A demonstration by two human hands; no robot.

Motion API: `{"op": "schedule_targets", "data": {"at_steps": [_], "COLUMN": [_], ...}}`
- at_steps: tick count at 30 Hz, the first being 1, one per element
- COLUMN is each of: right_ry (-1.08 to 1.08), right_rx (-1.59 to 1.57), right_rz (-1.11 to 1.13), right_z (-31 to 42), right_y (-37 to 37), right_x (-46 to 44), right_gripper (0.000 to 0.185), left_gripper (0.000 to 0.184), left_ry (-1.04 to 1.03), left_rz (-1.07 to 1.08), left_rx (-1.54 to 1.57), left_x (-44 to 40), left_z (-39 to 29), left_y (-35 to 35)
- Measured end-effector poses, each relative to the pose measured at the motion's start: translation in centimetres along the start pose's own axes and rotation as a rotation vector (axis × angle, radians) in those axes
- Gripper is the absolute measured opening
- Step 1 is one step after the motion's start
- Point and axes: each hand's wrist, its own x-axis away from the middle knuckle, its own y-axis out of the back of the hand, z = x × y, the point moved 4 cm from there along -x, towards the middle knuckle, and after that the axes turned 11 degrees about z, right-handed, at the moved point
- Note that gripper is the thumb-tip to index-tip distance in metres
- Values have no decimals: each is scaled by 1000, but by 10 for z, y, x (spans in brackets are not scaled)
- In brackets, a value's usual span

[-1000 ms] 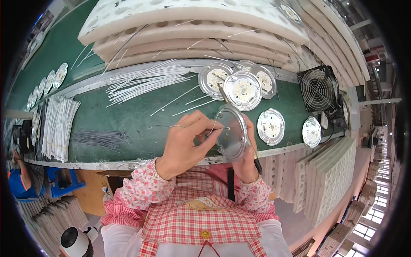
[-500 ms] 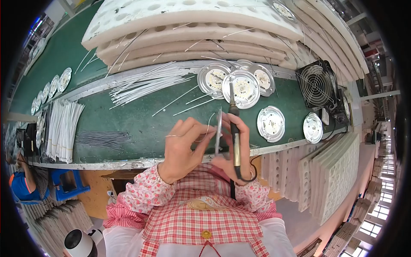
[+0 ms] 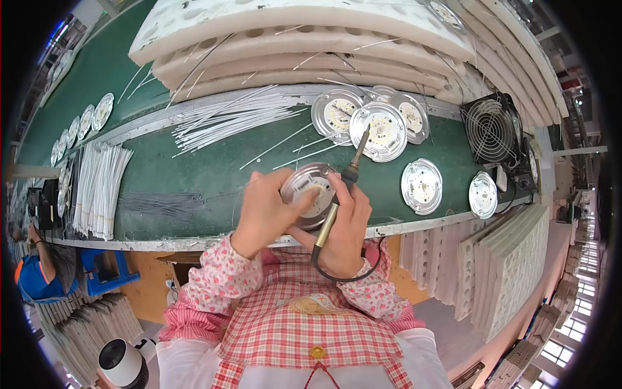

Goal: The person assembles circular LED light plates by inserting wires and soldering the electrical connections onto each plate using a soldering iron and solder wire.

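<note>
Between my two hands, over the bench's front edge, is a round silver LED lamp plate (image 3: 299, 183) with its face turned up. My left hand (image 3: 264, 212) grips the plate's left side, with the thumb laid across its face. My right hand (image 3: 346, 233) is closed around a soldering iron (image 3: 329, 225), whose tip points up and away over the bench. Fingers of the right hand also touch the plate's right edge. The iron's black cord loops below that hand. Whether a wire sits in the left fingers is hidden.
More lamp plates (image 3: 379, 131) overlap behind the iron's tip, and two lie to the right. White wires (image 3: 227, 121) are spread at the back; bundled white wires (image 3: 100, 191) and grey wires (image 3: 162, 204) lie left. A fan (image 3: 490, 129) stands right. Foam trays (image 3: 304, 45) are stacked behind.
The lamp plate has turned from edge-on to face-up, and both hands now meet at it. The soldering iron has tilted from upright toward the right. The wire at my left fingers no longer shows clearly.
</note>
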Motion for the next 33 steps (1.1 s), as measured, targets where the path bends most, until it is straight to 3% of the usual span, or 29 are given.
{"op": "schedule_targets", "data": {"at_steps": [1, 4, 8, 9, 10, 14, 18, 27, 30, 33], "right_ry": [1, 38, 117, 111, 104, -40, 53, 56, 28, -108], "right_rx": [-17, 144, 195, 49, -97, -526, -501, -513, -493, -662], "right_rz": [9, 75, 69, 96, 124, 196, 365, 443, 495, 527], "right_z": [-2, -9, -16, -25, -35, -39, -44, -53, -51, -59], "right_y": [1, 3, 26, 35, 45, 63, 64, 55, 58, 57], "right_x": [1, -2, -9, -7, -3, -11, -19, -23, -25, -26], "right_gripper": [95, 97, 57, 48, 39, 16, 15, 15, 17, 19], "left_gripper": [35, 41, 27, 10, 6, 14, 13, 11, 13, 13], "left_ry": [92, -57, -216, -251, -268, -329, -410, -401, -384, -377], "left_rz": [77, -9, -317, -294, -220, -58, -19, 23, 30, 31], "left_rx": [155, -270, -486, -471, -421, -254, -214, -201, -208, -216], "left_x": [-4, -10, 0, 5, 8, 14, 12, 4, 3, 2], "left_z": [12, 9, 7, 9, 9, 8, 9, 11, 12, 12], "left_y": [-2, 4, 21, 25, 28, 23, 8, 0, -1, -3]}}
